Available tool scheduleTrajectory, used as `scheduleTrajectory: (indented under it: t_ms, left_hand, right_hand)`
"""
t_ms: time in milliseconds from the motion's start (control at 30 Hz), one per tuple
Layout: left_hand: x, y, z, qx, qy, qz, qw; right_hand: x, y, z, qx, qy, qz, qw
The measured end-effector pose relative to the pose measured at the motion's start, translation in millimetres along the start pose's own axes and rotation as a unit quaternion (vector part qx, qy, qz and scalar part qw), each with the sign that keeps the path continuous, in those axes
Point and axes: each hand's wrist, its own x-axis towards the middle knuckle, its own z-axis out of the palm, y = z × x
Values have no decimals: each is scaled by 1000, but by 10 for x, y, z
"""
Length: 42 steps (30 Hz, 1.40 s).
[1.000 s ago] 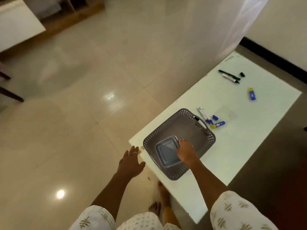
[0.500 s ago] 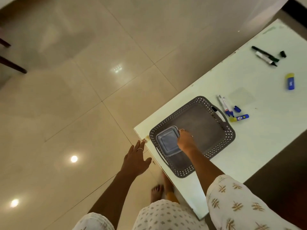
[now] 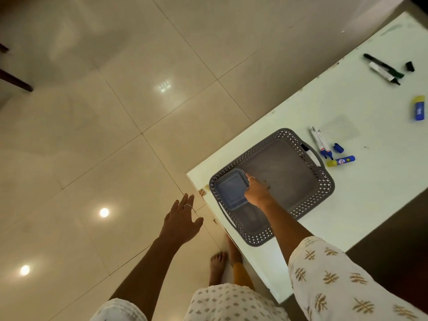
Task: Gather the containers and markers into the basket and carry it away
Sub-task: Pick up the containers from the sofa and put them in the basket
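A grey perforated basket [image 3: 323, 177] stands on the white table [image 3: 370, 205] near its left corner. Inside, at the basket's left end, lies a square clear container [image 3: 229, 188]. My right hand [image 3: 256, 191] reaches into the basket and grips that container's right edge. My left hand [image 3: 181, 222] hovers open over the floor, left of the table corner. Two white markers with blue tips [image 3: 320, 142], a blue cap [image 3: 338, 148] and a yellow-and-blue glue stick [image 3: 340, 161] lie just right of the basket. Two dark markers [image 3: 383, 69] lie at the far end.
A flat clear lid [image 3: 341, 127] lies beyond the white markers, a black cap [image 3: 410, 66] beside the dark markers, and a blue-and-yellow small item [image 3: 418, 108] at the right edge. Glossy tiled floor [image 3: 115, 112] spreads left. My bare feet [image 3: 218, 265] stand by the table's near edge.
The camera has tilted further down and toward the table. My right hand stays on the container in the basket; my left hand stays spread over the floor.
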Motion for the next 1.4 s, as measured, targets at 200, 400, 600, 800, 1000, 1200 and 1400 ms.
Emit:
scheduleTrajectory:
  t_ms: [200, 400, 600, 800, 1000, 1200, 1400]
  left_hand:
    - [-147, 20, 1, 6, 1, 14, 1000]
    - [-334, -15, 39, 26, 14, 37, 999]
    - [-696, -5, 94, 70, 17, 59, 996]
    - [-1078, 396, 52, 149, 51, 145, 977]
    - [-1425, 1091, 204, 211, 52, 248, 944]
    - [-1805, 1990, 605, 300, 57, 341, 889]
    - [-2118, 2976, 1205, 389, 45, 417, 820]
  right_hand:
    - [-199, 51, -7, 8, -33, -35, 999]
    - [-415, 39, 53, 15, 8, -35, 999]
    - [-1031, 242, 60, 14, 57, -27, 998]
    - [-1768, 640, -190, 32, 125, -6, 992]
    - [-2504, 1430, -415, 57, 183, 59, 980]
    - [-3246, 2264, -826, 114, 245, 121, 955]
    - [-3959, 3182, -1118, 132, 319, 170, 923]
